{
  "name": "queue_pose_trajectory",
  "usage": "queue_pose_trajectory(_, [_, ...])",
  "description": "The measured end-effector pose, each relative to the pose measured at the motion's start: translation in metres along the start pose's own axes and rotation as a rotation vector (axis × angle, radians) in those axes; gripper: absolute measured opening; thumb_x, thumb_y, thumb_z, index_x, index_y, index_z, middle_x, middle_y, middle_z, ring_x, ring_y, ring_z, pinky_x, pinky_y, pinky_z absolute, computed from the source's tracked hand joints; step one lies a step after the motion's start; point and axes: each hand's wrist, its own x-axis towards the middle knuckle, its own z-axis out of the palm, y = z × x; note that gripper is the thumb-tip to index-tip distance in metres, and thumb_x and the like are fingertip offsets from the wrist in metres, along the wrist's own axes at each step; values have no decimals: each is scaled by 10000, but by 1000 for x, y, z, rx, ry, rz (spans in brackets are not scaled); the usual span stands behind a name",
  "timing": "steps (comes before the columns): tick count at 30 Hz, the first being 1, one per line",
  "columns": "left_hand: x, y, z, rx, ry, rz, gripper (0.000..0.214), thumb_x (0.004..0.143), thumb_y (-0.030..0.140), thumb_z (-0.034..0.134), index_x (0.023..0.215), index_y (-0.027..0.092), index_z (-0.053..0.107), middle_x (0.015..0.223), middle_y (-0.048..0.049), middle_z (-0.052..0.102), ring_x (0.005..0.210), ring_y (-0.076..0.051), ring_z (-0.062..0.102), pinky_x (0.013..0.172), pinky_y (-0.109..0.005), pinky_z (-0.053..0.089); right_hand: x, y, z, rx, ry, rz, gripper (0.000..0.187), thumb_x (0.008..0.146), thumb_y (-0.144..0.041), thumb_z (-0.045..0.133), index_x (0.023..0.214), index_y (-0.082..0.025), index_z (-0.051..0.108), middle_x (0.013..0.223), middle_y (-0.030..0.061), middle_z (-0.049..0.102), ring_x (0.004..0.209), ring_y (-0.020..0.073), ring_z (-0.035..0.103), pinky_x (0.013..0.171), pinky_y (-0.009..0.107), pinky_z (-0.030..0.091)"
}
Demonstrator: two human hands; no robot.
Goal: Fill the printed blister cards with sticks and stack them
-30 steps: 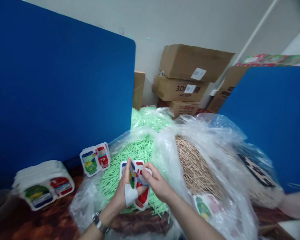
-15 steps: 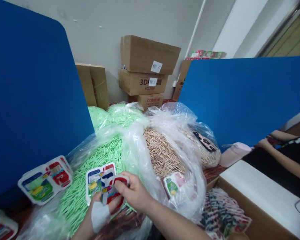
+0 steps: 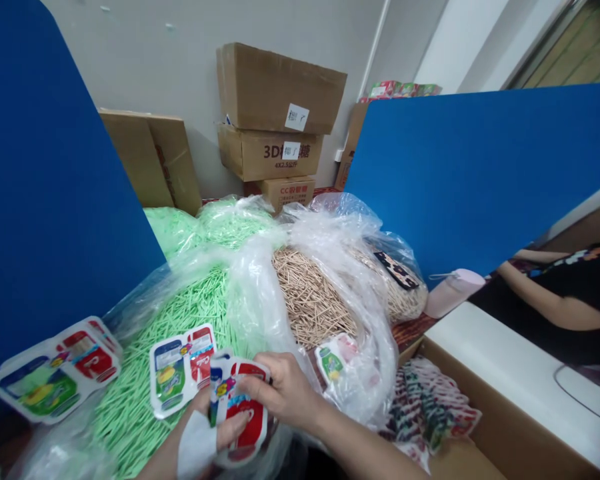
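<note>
Cartons (image 3: 280, 93) stand stacked at upper centre of our head view, a blue partition (image 3: 480, 180) at right. At lower centre, our right hand (image 3: 287, 387) pinches printed packs (image 3: 225, 390) between thumb and fingers; our left hand (image 3: 200, 433) grips them too, thumb across the front, other fingers mostly hidden. Another pack (image 3: 171, 378) lies on green sticks (image 3: 197, 297), left of centre.

Right hand (image 3: 287, 393): plastic bag (image 3: 365, 393) bulges beyond and to its right, before the open-topped carton (image 3: 520, 423); passage free over the bag. Left hand (image 3: 205, 430): printed tray (image 3: 173, 377) just beyond; blue partition (image 3: 55, 200) walls off farther left.
</note>
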Motion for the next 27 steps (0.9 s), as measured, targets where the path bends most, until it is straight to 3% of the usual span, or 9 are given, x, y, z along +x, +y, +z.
queue_pose_trajectory(5, [1, -7, 0, -148, 1, -130, 388, 583, 372, 823, 901, 191, 691, 809, -40, 757, 785, -290, 698, 754, -419, 564, -3, -1, -3, 32, 13, -19, 390, 871, -444, 536, 583, -183, 511, 553, -53, 423, 528, 87, 431, 514, 212, 313])
queue_pose_trajectory(14, [-4, 16, 17, -177, -155, -81, 342, 671, 418, 774, 890, 164, 707, 739, -39, 733, 684, -217, 668, 644, -310, 532, -5, 4, -9, -14, 29, -6, 437, 870, -471, 546, 547, -193, 449, 529, -61, 385, 495, 84, 389, 497, 218, 279])
queue_pose_trajectory(18, [-2, 9, 21, -90, -102, -36, 307, 692, 417, 753, 808, 136, 712, 666, -29, 703, 618, -183, 622, 579, -253, 492, -7, 2, -8, -104, 12, -56, 414, 888, -421, 529, 553, -186, 471, 527, -55, 388, 505, 88, 398, 514, 218, 303])
queue_pose_trajectory(20, [0, 6, 22, -38, -77, -18, 306, 682, 421, 752, 736, 124, 704, 640, -30, 691, 601, -177, 605, 561, -240, 479, -8, 1, -10, -134, -69, -115, 324, 908, -358, 502, 645, -176, 553, 582, -26, 486, 567, 104, 473, 560, 216, 351])
queue_pose_trajectory(23, [3, 4, 21, -21, -66, -44, 331, 642, 435, 770, 668, 116, 688, 591, -34, 677, 559, -176, 594, 535, -242, 476, -10, 13, -26, -55, -218, -127, 206, 930, -319, 470, 951, -184, 625, 802, 23, 644, 744, 128, 596, 673, 213, 424])
queue_pose_trajectory(25, [2, 2, 21, -44, -21, -85, 361, 626, 463, 769, 652, 112, 688, 570, -45, 677, 540, -187, 601, 536, -264, 494, -8, 31, -44, -38, -175, -29, 264, 945, -340, 443, 1136, -200, 562, 902, 30, 671, 801, 134, 626, 705, 222, 448])
queue_pose_trajectory(27, [0, -3, 20, -77, 28, -126, 393, 602, 485, 774, 664, 104, 703, 587, -68, 693, 559, -214, 623, 559, -298, 522, -5, 55, -64, -227, 15, 134, 299, 961, -349, 402, 1185, -189, 518, 909, 41, 676, 792, 144, 630, 707, 240, 452])
